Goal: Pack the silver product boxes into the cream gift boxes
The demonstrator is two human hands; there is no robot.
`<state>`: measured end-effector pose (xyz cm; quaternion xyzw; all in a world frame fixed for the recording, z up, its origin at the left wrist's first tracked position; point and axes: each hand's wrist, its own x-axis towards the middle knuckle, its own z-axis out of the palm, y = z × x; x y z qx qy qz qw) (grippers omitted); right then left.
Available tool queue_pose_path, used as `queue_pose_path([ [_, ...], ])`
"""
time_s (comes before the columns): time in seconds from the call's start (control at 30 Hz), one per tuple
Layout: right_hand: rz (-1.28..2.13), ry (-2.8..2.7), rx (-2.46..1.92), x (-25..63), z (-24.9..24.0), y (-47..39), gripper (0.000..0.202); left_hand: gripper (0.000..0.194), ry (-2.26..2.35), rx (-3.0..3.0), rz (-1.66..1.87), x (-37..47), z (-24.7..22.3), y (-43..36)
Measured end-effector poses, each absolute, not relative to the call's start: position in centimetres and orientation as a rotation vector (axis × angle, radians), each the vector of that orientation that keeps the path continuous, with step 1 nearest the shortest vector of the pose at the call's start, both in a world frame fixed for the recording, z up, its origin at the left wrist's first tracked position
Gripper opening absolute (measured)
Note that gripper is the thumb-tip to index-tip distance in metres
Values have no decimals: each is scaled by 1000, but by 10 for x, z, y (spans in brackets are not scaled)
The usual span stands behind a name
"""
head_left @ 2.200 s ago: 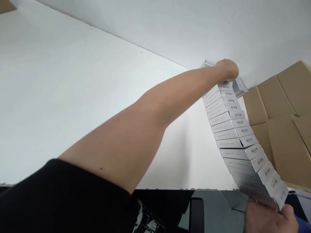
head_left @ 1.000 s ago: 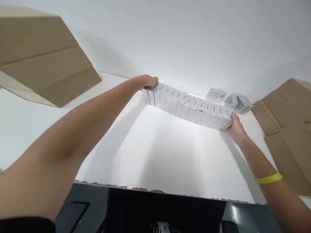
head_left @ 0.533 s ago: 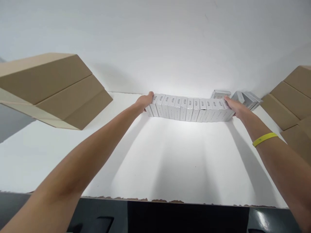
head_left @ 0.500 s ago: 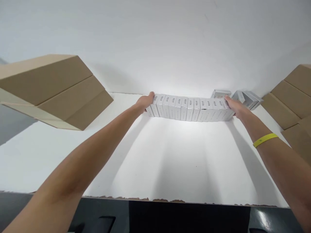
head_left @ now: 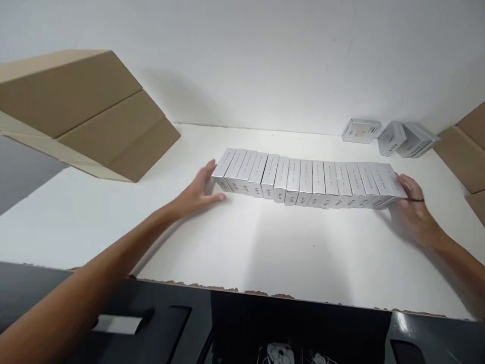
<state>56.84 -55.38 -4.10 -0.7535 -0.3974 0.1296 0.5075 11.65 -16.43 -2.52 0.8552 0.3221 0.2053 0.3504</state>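
a pale wall [head_left: 242, 60] fills the upper part of the frame, and a white tabletop [head_left: 212, 242] spreads across the middle, its front edge ragged and brown along the bottom. a brown cardboard box [head_left: 94, 111] takes the upper left, tilted, while more brown cardboard [head_left: 460, 156] shows at the right edge. the row of slim silvery boxes [head_left: 306, 179] lies on the tabletop from centre to right of centre, side by side in a slightly bowed line, with the dark-marked small ends facing the bottom of the frame. at its left end the left hand [head_left: 195, 197] is spread wide, thumb well apart from the fingers; whether the fingertips touch the end box, i cannot tell. at its right end the blurred right hand [head_left: 415, 212] has its fingers against the last box; i cannot tell how firm the hold is. a few loose boxes [head_left: 361, 130] stand near the wall at upper right. a thin dark band [head_left: 417, 200] circles a right-hand finger.
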Motion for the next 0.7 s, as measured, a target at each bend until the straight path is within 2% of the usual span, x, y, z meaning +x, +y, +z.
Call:
queue_pose_path([
  [0.07,364,-992,-1794,572,-49,-574,99,138,737,2223,531,100,-28,-156],
  [0.13,380,-1004,-1783,575,-57,-581,100,144,678,2250,517,96,-27,-150],
  [0.4,337,-1076,-1784,570,-59,-569,90,135,670,2342,478,116,-20,-155],
  [0.6,137,-1138,-1851,571,-29,-565,85,142,647,2439,552,113,-15,-156],
  [0.7,-60,-1106,-1942,590,2,-552,80,125,518,2520,704,127,-1,-150],
])
